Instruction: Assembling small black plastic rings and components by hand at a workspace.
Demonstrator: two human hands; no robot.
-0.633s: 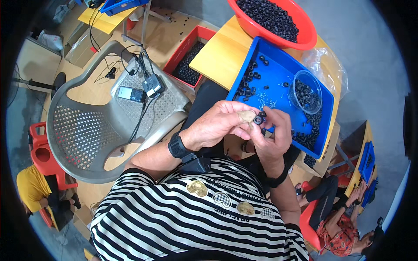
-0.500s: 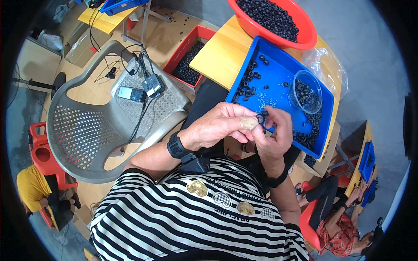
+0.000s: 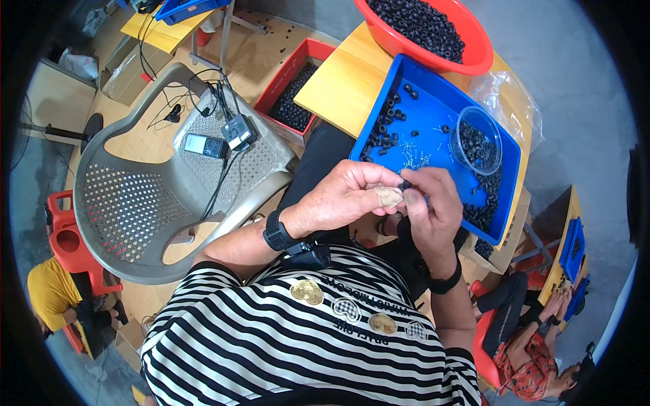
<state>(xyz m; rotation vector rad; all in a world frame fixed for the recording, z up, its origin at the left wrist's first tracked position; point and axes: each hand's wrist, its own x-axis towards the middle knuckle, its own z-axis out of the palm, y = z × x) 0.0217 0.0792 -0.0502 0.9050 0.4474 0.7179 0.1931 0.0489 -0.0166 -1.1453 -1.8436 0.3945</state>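
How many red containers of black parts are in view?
2: a basin beyond the blue tray, and a box left of the yellow table. Others may be hidden.

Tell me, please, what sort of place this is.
Probably a small-parts workshop: a blue tray with black parts, a red basin heaped with more, and a co-worker at another table.

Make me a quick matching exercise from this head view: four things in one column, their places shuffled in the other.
Things:
1. Small black part
2. Clear round tub
3. Red basin
4. Grey chair

Places:
A. Inside the blue tray
B. Under black cables
C. Between the fingers of the left hand and right hand
D. Just past the tray's far edge

Pairs: 1-C, 2-A, 3-D, 4-B
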